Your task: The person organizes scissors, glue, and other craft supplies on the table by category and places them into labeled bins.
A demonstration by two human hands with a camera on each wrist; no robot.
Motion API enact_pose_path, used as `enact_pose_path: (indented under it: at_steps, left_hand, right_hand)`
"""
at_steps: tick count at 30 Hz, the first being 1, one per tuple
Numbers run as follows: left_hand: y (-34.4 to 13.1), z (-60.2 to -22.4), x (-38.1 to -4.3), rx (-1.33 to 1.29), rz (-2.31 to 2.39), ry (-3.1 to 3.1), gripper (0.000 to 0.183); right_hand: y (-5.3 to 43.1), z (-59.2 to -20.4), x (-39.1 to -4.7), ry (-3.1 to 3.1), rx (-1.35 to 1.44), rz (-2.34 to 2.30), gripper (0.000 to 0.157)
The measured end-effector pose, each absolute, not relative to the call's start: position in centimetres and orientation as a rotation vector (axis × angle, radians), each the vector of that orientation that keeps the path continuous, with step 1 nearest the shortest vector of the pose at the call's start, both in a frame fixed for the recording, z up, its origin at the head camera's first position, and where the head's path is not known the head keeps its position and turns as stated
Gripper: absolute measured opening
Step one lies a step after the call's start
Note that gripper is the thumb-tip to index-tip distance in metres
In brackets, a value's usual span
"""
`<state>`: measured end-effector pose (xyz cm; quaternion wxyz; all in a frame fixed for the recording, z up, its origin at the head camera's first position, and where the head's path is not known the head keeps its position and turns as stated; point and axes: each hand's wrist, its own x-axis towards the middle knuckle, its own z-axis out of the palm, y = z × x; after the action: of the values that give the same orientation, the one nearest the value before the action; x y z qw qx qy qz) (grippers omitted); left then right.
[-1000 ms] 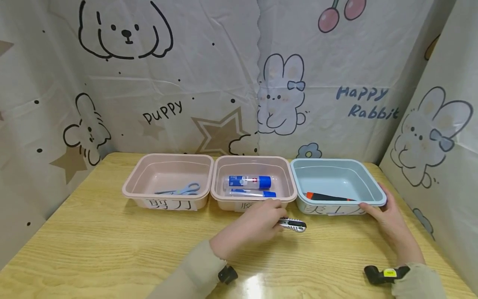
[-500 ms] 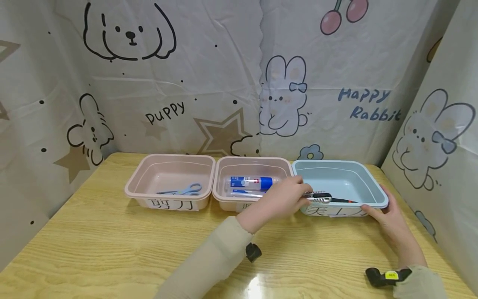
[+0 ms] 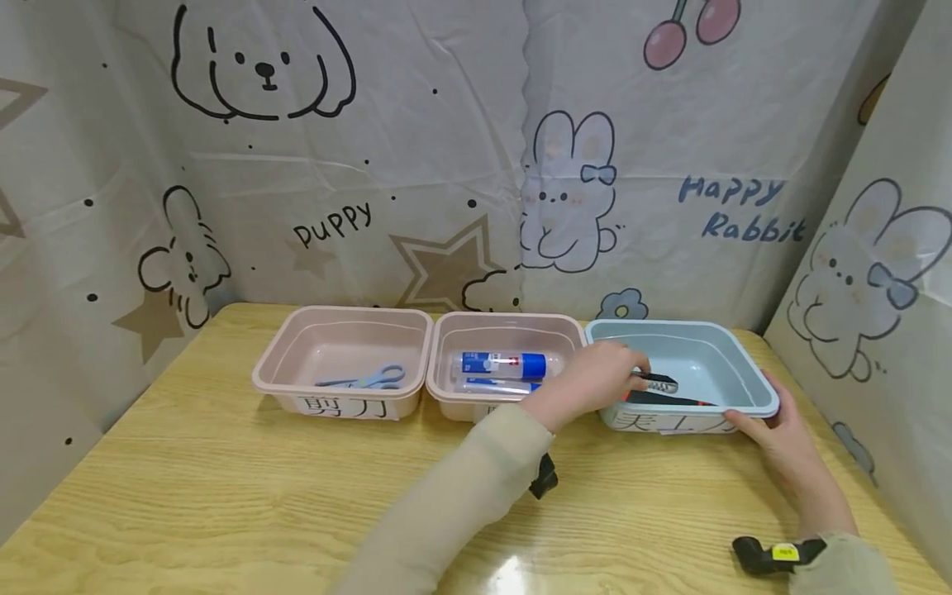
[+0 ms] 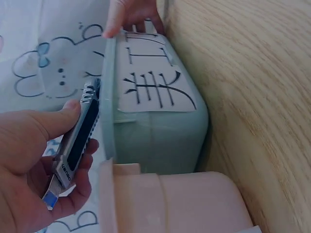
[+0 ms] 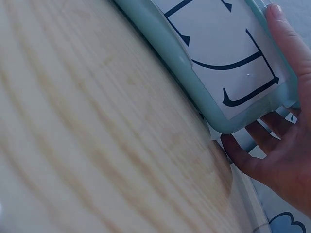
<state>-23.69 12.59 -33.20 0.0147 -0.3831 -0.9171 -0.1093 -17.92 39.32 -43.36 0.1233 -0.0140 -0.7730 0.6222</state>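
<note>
My left hand point(image 3: 598, 376) reaches over the near left part of the light blue bin point(image 3: 714, 340) and grips a silver and black utility knife point(image 3: 660, 383). The left wrist view shows the knife point(image 4: 80, 136) pinched between thumb and fingers, close to the bin's rim. Inside the bin, by the front wall, lies a long black and orange tool point(image 3: 673, 399), partly hidden by that wall. My right hand point(image 3: 799, 459) holds the bin's right front corner. In the right wrist view its thumb point(image 5: 286, 36) lies along the rim, with the fingers curled round the end wall.
Left of the blue bin stand two pink bins side by side. The middle bin point(image 3: 513, 321) contains two blue-capped glue sticks point(image 3: 506, 364); the left bin point(image 3: 342, 316) holds blue-handled scissors point(image 3: 372, 378). White labels mark their fronts. A printed curtain point(image 3: 416, 165) hangs behind the wooden table point(image 3: 245, 496).
My left hand has carried the utility knife right and away from me, from over the table before the middle bin to over the blue bin. My right hand keeps its hold on the bin.
</note>
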Motion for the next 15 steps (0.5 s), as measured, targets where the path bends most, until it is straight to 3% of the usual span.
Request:
enact_pose_path:
  at_steps: [15]
  left_hand:
    - [15.1,-34.2,-25.2,-1.073,-0.341,-2.923,0.026]
  right_hand:
    - [39.1,-43.4,-17.9,-2.235,-0.03,1.844,0.082]
